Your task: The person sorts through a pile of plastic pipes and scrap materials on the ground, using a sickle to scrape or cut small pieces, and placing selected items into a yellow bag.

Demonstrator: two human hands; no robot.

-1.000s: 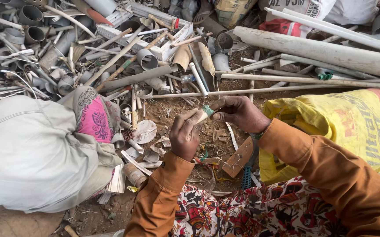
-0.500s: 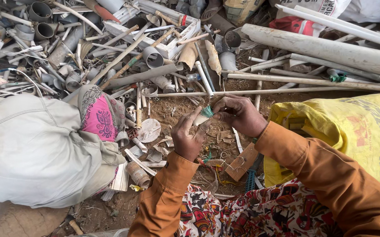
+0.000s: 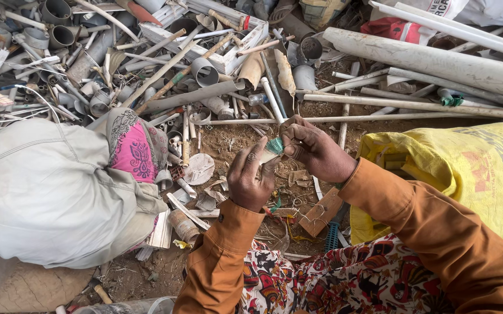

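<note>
Seen from above, a person in orange sleeves holds both hands together over bare, littered dirt: the left hand point(image 3: 250, 181) and the right hand point(image 3: 315, 150) each have fingers curled and pinched onto a small, pale green, crumpled scrap of plastic point(image 3: 273, 146) held between them, just above the ground. Beyond the hands lies a heap of grey and white plastic pipe offcuts point(image 3: 147, 70), with long white plastic pipes point(image 3: 437, 58) to the right. A bulging grey cloth sack point(image 3: 42, 186) sits at left and a yellow woven plastic sack point(image 3: 466, 168) at right.
</note>
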